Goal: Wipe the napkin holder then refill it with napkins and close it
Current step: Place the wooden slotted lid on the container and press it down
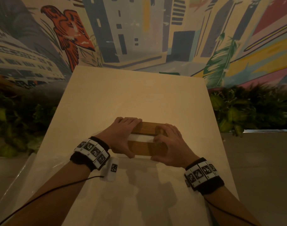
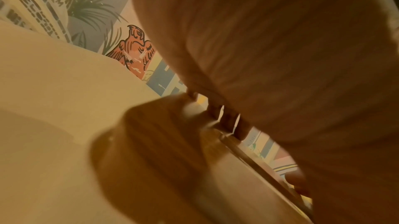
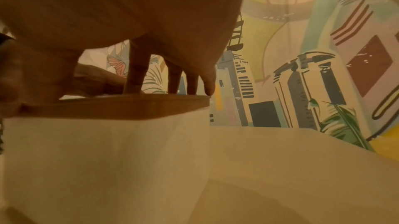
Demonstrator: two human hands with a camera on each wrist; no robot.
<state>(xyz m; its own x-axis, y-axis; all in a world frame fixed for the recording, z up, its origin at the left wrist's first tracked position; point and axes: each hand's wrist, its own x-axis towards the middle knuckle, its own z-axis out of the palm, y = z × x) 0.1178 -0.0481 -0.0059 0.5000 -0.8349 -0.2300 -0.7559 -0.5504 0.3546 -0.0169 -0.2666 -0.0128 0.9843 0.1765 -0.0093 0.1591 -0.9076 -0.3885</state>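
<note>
The napkin holder stands on the white table [image 1: 139, 95] near its middle, with a white body [image 3: 108, 159] and a wooden lid [image 1: 144, 128]. A white napkin strip [image 1: 139, 137] shows through the slot in the lid. My left hand [image 1: 121, 136] grips the lid's left end, fingers over the far edge and thumb on the near edge. My right hand [image 1: 169, 144] holds the right end. Its fingertips [image 3: 136, 74] press down on the lid [image 3: 121, 106] and its thumb sits at the near edge. The left wrist view shows mostly my palm [image 2: 280, 57].
A small white tag with a black marker [image 1: 113, 168] lies on the table just behind my left wrist. Leafy plants [image 1: 245, 110] line both sides of the table. A painted mural wall [image 1: 139, 30] stands behind its far edge. Thin cables run along both forearms.
</note>
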